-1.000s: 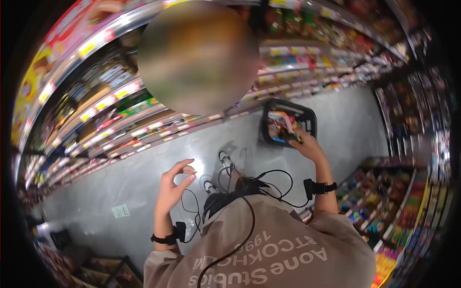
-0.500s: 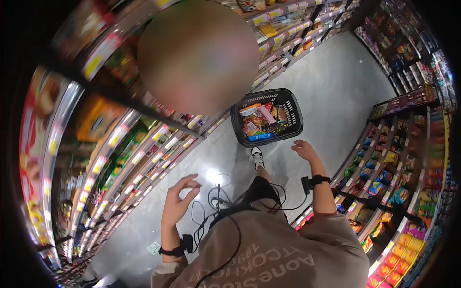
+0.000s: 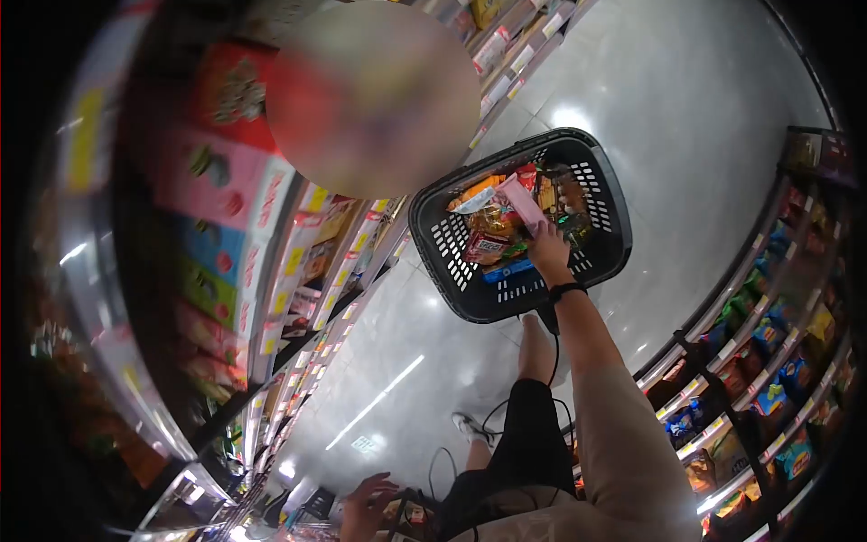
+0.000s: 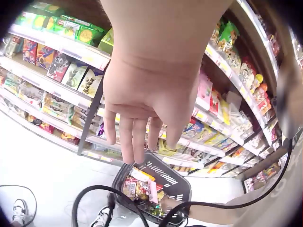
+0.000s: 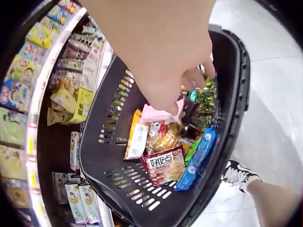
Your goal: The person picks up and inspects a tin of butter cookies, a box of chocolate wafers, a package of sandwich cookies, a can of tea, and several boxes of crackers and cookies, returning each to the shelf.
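Observation:
A black shopping basket (image 3: 610, 248) filled with snack packs stands close beside the left shelving. My right hand (image 3: 549, 251) reaches down into it, fingertips at the lower end of a pink packet (image 3: 521, 200). In the right wrist view the thumb overlaps that pink packet (image 5: 158, 114) while the fingers bend over dark, shiny packs; I cannot tell whether the packet is pinched. Around it lie a red-brown biscuit pack (image 5: 165, 166), an orange-and-white pack (image 5: 137, 141) and a long blue pack (image 5: 196, 160). My left hand (image 4: 149, 99) hangs palm showing, fingers loosely extended, holding nothing.
Shelves of boxed snacks (image 3: 226, 190) rise close on the left, price rails (image 3: 298, 244) along their edges. On the right is a lower rack of bagged snacks (image 3: 772, 330). Black cables (image 4: 94, 189) loop near the legs. Grey floor (image 3: 686, 135) stretches beyond the basket.
My right hand, apart from the basket half a second ago, has moved down into it. The basket looks larger and nearer, the left shelves closer. My left hand now sits lower in the head view.

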Action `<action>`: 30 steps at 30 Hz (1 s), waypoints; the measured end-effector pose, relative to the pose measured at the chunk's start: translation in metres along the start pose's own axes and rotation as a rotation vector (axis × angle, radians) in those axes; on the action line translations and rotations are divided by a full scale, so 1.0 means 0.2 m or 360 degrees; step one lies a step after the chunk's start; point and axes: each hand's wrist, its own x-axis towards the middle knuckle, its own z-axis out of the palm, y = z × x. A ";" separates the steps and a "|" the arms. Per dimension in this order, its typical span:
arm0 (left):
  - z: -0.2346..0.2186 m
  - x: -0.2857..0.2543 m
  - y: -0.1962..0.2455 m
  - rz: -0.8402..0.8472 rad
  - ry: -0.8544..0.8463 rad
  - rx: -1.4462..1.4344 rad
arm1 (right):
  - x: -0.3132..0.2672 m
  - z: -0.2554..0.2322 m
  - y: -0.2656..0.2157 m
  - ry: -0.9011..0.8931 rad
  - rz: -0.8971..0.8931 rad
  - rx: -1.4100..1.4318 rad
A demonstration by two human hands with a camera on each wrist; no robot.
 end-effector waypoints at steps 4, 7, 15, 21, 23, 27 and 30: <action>-0.01 0.08 -0.02 0.0042 0.0028 0.0595 | 0.16 0.14 -0.01 0.0173 0.0017 -0.0149; -0.02 0.14 -0.11 -0.0014 0.0001 0.0558 | 0.24 0.21 0.04 0.0295 -0.0061 -0.0311; -0.02 -0.03 -0.18 -0.0157 -0.0191 -0.0394 | 0.18 0.24 0.14 -0.0638 0.0135 0.1217; -0.03 -0.33 -0.25 0.0531 0.0079 -0.0186 | -0.87 -0.64 -0.09 -0.1391 0.0078 0.2243; -0.07 -0.38 -0.51 0.0744 0.0172 -0.0352 | -1.21 -0.86 -0.18 -0.1612 -0.0221 0.2224; -0.15 -0.66 -0.80 0.1008 0.0325 -0.0665 | -1.78 -1.06 -0.38 -0.2064 -0.0713 0.2004; -0.16 -0.90 -1.15 0.1242 0.0517 -0.0842 | -2.34 -1.11 -0.60 -0.2194 -0.0964 0.1995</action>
